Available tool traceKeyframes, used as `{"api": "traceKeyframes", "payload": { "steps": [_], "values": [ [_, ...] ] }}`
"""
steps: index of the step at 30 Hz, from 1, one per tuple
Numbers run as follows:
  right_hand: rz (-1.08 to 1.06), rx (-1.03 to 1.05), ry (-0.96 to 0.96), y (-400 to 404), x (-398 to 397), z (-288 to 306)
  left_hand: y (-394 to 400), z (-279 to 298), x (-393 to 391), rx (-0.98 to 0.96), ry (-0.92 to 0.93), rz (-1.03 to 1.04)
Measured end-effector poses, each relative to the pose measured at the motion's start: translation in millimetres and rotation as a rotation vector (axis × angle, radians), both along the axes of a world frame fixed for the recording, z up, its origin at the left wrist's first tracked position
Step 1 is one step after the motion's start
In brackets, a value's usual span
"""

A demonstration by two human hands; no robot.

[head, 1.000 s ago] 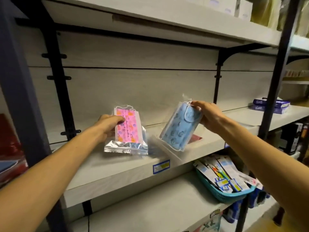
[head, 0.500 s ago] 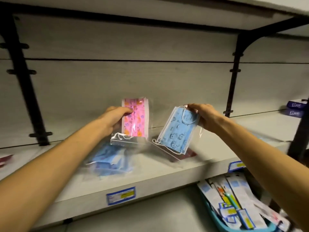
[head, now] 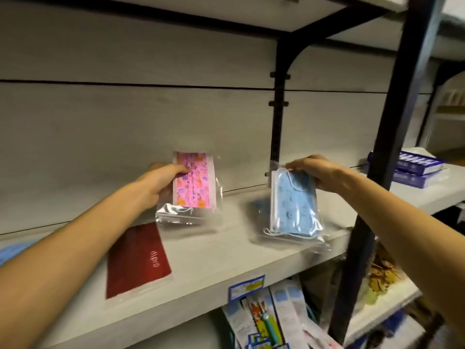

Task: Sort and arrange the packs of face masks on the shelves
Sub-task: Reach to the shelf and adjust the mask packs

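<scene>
My left hand grips a clear pack of pink patterned masks by its left edge and holds it upright on the grey shelf. My right hand pinches the top of a clear pack of light blue masks, standing upright to the right with its bottom on the shelf. A dark red pack lies flat on the shelf, below my left forearm. At the far left edge a bit of a blue pack shows.
A black upright post stands just right of my right arm. Blue boxes are stacked on the shelf beyond it. Below the shelf are several long packets. A price label sits on the shelf's front edge.
The view has swung left to right. The blue pack has come from tilted to upright and further from the pink pack. The red pack now lies in plain view.
</scene>
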State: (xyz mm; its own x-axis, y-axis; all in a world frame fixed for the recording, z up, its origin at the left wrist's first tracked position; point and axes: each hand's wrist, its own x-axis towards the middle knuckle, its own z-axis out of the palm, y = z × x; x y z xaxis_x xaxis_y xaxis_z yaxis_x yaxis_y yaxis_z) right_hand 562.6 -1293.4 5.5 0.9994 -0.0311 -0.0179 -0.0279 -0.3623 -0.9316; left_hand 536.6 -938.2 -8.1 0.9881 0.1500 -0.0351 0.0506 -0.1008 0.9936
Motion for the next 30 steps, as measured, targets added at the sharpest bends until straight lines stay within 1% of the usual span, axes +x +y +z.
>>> {"api": "traceKeyframes", "payload": {
  "steps": [2,6,8,12,13,15,17,18,20,21,23,24,27,29,30],
  "values": [
    [0.025,-0.163,0.049,-15,10,-3,-13,-10,9,0.001,0.031,-0.005],
    [0.073,-0.491,-0.022,-9,38,-15,-31,-26,19,0.066,0.091,0.009],
    [0.092,-0.653,-0.1,1,49,-21,-33,-31,22,0.088,0.117,-0.003],
    [0.098,-0.813,-0.254,20,59,-30,-32,-38,21,0.127,0.118,0.027],
    [0.079,-0.898,-0.301,23,59,-34,-32,-39,19,0.143,0.117,0.035],
    [0.017,-1.084,-0.464,28,59,-41,-30,-42,15,0.15,0.127,0.048],
    [-0.025,-1.117,-0.597,33,52,-47,-27,-43,13,0.164,0.129,0.057],
    [0.006,-1.12,-0.612,36,46,-50,-25,-44,12,0.172,0.128,0.063],
    [0.135,-1.178,-0.536,40,34,-57,-22,-46,11,0.179,0.122,0.081],
    [0.181,-1.209,-0.458,40,28,-61,-21,-47,10,0.182,0.117,0.082],
    [0.234,-1.189,-0.31,36,20,-70,-21,-48,10,0.184,0.115,0.079],
    [0.254,-1.154,-0.27,34,18,-75,-22,-49,9,0.184,0.116,0.078],
    [0.257,-1.071,-0.257,30,17,-87,-23,-47,6,0.194,0.121,0.067],
    [0.231,-1.076,-0.267,33,17,-89,-19,-44,0,0.192,0.124,0.06],
    [0.208,-1.078,-0.307,36,17,-87,-16,-42,-3,0.188,0.13,0.054]
  ]
}}
